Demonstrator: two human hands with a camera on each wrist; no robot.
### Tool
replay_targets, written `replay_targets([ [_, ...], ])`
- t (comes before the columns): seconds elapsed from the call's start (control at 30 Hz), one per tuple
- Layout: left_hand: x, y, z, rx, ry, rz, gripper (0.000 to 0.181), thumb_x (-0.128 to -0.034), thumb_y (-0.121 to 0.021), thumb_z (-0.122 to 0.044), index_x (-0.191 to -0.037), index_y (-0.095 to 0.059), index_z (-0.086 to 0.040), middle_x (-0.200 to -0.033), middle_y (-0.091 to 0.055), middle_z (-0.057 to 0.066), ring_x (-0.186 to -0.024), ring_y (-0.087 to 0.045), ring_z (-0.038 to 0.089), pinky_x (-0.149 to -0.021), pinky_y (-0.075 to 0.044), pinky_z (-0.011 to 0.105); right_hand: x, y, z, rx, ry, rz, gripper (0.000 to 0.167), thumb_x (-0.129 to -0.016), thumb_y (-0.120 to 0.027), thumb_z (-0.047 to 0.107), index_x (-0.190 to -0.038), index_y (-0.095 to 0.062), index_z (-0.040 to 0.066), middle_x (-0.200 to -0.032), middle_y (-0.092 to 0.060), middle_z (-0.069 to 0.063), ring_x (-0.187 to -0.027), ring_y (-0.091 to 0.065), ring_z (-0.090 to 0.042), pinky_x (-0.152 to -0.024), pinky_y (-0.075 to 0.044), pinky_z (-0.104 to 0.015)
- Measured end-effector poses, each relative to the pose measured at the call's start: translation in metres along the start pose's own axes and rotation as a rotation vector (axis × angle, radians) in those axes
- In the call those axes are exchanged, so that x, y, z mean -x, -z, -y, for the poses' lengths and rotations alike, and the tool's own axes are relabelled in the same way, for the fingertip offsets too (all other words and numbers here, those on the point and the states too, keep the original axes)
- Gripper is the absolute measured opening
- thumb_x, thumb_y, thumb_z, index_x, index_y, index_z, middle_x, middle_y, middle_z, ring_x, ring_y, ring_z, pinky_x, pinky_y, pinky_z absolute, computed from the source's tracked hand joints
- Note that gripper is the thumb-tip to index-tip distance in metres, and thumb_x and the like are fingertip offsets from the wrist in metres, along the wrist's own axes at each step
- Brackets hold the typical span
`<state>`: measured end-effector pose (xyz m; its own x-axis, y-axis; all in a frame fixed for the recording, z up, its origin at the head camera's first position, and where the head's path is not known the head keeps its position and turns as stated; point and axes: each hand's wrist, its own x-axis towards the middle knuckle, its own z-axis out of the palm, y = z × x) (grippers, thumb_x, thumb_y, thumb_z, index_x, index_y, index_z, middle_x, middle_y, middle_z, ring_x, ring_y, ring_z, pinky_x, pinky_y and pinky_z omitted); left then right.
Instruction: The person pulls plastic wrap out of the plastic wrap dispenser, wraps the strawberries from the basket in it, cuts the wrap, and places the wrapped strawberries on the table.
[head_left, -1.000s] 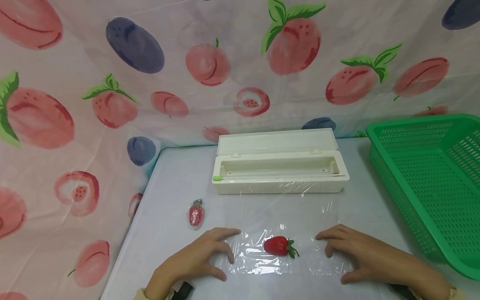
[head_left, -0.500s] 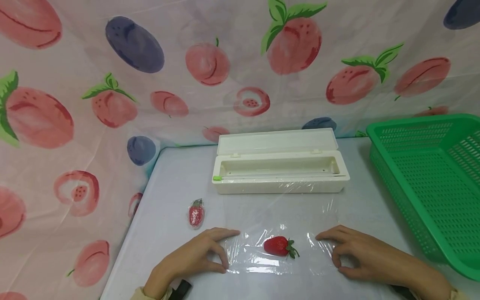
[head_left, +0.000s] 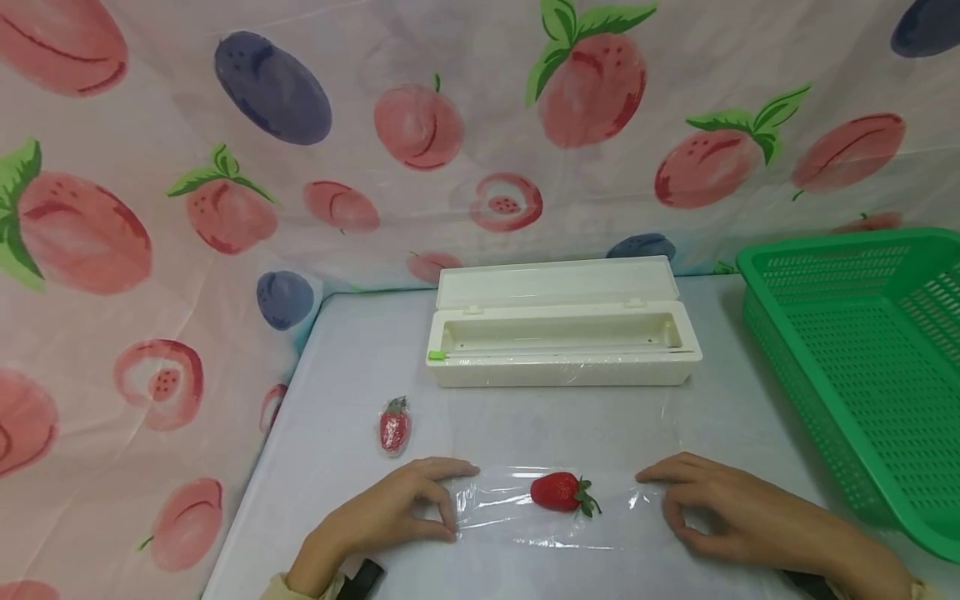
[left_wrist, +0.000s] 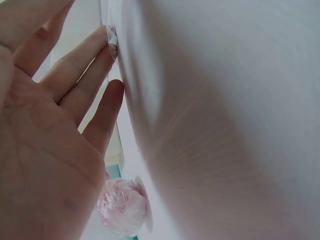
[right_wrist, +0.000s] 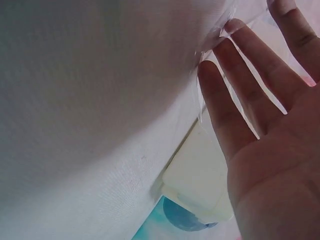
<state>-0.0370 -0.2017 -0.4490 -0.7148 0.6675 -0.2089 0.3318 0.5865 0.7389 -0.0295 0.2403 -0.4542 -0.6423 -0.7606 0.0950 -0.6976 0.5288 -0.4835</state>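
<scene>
A red strawberry (head_left: 557, 492) with green leaves lies on a clear sheet of cling film (head_left: 502, 508) on the table. My left hand (head_left: 405, 504) pinches the film's left edge between thumb and a finger, its index finger stretched forward. On the opposite side my right hand (head_left: 720, 504) pinches the right edge in a similar way. Film shows at the fingertips (left_wrist: 111, 42) in the left wrist view and at the fingertips (right_wrist: 220, 40) in the right wrist view. Beyond my left hand lies a film-wrapped strawberry (head_left: 393, 427).
A long white cling film box (head_left: 562, 372) with its lid raised stands at the back of the white-covered table (head_left: 330, 375). To the right is a green perforated basket (head_left: 795, 400). A fruit-print curtain (head_left: 337, 100) hangs behind.
Both hands have brought thumb and fingers together on the film's edges. The film near the strawberry looks smoother and tighter, with fewer wrinkles. The strawberry has stayed in place.
</scene>
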Motion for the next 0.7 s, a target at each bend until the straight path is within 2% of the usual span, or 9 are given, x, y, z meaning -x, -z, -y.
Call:
replay_targets([
  [0.17, 0.0023, 0.0006, 0.0042, 0.044, -0.013, -0.019, 0.015, -0.0807, -0.082, -0.026, -0.077, -0.07, -0.035, -0.14, -0.056, -0.016, -0.139, -0.044, 0.015, -0.117, -0.034, 0.036, -0.0005, 0.0004, 0.0014, 0.009, 0.045, -0.066, 0.04, -0.079, -0.081, 0.013, -0.087, -0.057, 0.044, -0.127, -0.062, 0.01, -0.111, -0.058, -0.007, -0.088, -0.053, -0.021],
  [0.27, 0.002, 0.0011, 0.0038, 0.097, 0.004, -0.021, 0.011, -0.0824, -0.081, -0.028, -0.08, -0.072, -0.032, -0.134, -0.061, -0.018, -0.14, -0.043, 0.014, -0.119, -0.031, 0.042, -0.0007, 0.002, 0.0019, -0.01, 0.052, -0.07, 0.038, -0.082, -0.078, 0.012, -0.089, -0.056, 0.042, -0.125, -0.063, 0.011, -0.11, -0.06, -0.007, -0.088, -0.052, -0.019],
  [0.37, 0.0013, 0.0016, 0.002, 0.141, 0.023, -0.026, 0.008, -0.0835, -0.08, -0.027, -0.082, -0.072, -0.029, -0.127, -0.065, -0.018, -0.14, -0.043, 0.015, -0.12, -0.027, 0.049, -0.0006, 0.0037, 0.0023, -0.039, 0.04, -0.069, 0.036, -0.087, -0.075, 0.011, -0.09, -0.055, 0.041, -0.12, -0.064, 0.017, -0.112, -0.063, -0.008, -0.09, -0.051, -0.017],
  [0.47, 0.0009, 0.0018, 0.0006, 0.165, 0.038, -0.035, 0.007, -0.084, -0.079, -0.026, -0.084, -0.072, -0.028, -0.123, -0.068, -0.017, -0.14, -0.044, 0.016, -0.12, -0.024, 0.052, -0.0008, 0.0046, 0.002, -0.056, 0.035, -0.072, 0.031, -0.091, -0.071, 0.011, -0.095, -0.056, 0.038, -0.115, -0.066, 0.019, -0.111, -0.065, -0.009, -0.09, -0.051, -0.016],
  [0.57, 0.0006, 0.0017, 0.0004, 0.18, 0.051, -0.048, 0.007, -0.0855, -0.078, -0.026, -0.084, -0.071, -0.028, -0.119, -0.07, -0.017, -0.139, -0.045, 0.016, -0.12, -0.025, 0.052, -0.0002, 0.0053, 0.0014, -0.072, 0.023, -0.065, 0.021, -0.094, -0.068, 0.014, -0.111, -0.064, 0.025, -0.113, -0.067, 0.019, -0.108, -0.065, -0.006, -0.089, -0.051, -0.015],
  [0.63, 0.0002, 0.0015, 0.0009, 0.191, 0.059, -0.057, 0.006, -0.0875, -0.076, -0.027, -0.087, -0.071, -0.027, -0.117, -0.07, -0.017, -0.139, -0.046, 0.016, -0.119, -0.027, 0.051, 0.0004, 0.0059, 0.001, -0.071, 0.011, -0.061, 0.026, -0.096, -0.066, 0.015, -0.122, -0.063, 0.015, -0.113, -0.068, 0.018, -0.105, -0.065, -0.003, -0.087, -0.052, -0.016],
  [0.7, -0.0002, 0.0013, 0.0015, 0.207, 0.072, -0.064, 0.005, -0.0896, -0.074, -0.027, -0.089, -0.069, -0.026, -0.117, -0.071, -0.016, -0.137, -0.047, 0.016, -0.118, -0.03, 0.049, 0.0006, 0.007, 0.0008, -0.082, -0.01, -0.04, 0.029, -0.098, -0.064, 0.017, -0.127, -0.062, 0.012, -0.113, -0.068, 0.019, -0.106, -0.065, -0.002, -0.086, -0.054, -0.019],
])
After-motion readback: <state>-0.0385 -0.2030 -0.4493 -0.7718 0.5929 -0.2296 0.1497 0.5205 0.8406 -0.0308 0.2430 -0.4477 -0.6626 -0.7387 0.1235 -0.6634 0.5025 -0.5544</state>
